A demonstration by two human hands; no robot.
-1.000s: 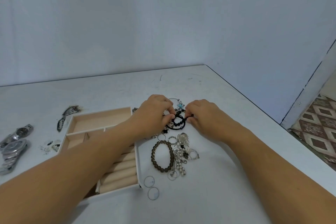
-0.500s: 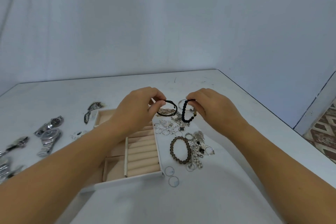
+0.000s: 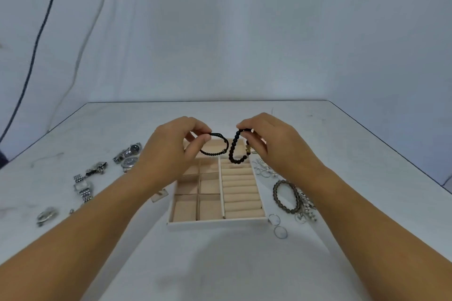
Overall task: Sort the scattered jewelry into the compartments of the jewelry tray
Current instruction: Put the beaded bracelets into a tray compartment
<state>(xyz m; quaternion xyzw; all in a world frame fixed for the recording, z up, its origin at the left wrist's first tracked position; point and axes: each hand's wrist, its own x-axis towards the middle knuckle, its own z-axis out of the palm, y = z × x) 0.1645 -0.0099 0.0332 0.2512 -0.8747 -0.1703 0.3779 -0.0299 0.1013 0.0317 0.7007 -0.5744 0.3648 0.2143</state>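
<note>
The white table [image 3: 220, 264] carries a cream jewelry tray [image 3: 217, 222], lying flat directly below both grips. The left grip [image 3: 171, 151] is above its square compartments, and the right grip [image 3: 276, 146] is above its far right corner, by the padded rolls. Out to the left of the left grip lie several silver watches [image 3: 128, 156], with a square-faced watch [image 3: 83, 187] nearer the person. A small pale card [image 3: 160, 195] sits just beside the tray's left wall. Below the right grip, right of the tray, lie small silver rings [image 3: 265, 171]. Nearer the person is a brown bead bracelet [image 3: 285, 197] touching a tangle of silver pieces [image 3: 307, 205]. Two thin hoops [image 3: 280, 231] lie by the tray's near right corner.
</note>
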